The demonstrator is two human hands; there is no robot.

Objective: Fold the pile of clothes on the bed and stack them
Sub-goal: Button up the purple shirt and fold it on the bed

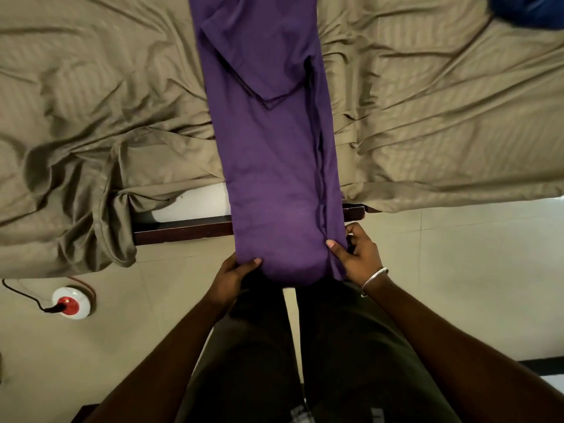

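A purple garment [268, 148] lies in a long narrow strip across the bed, its sides and a sleeve folded in over the middle. Its near end hangs past the bed's edge over the floor. My left hand [233, 274] pinches the near left corner, thumb on top. My right hand [355, 254] grips the near right corner, thumb on top and fingers curled behind the cloth; a silver bangle sits on that wrist. The garment's far end runs out of the top of the view.
A wrinkled tan bedsheet [442, 117] covers the bed, bunched at the left edge. Blue cloth [531, 10] shows at the top right corner. A dark wooden bed frame [183, 228] edges the bed. On the tiled floor a round white and red socket [70, 303] holds a black cable.
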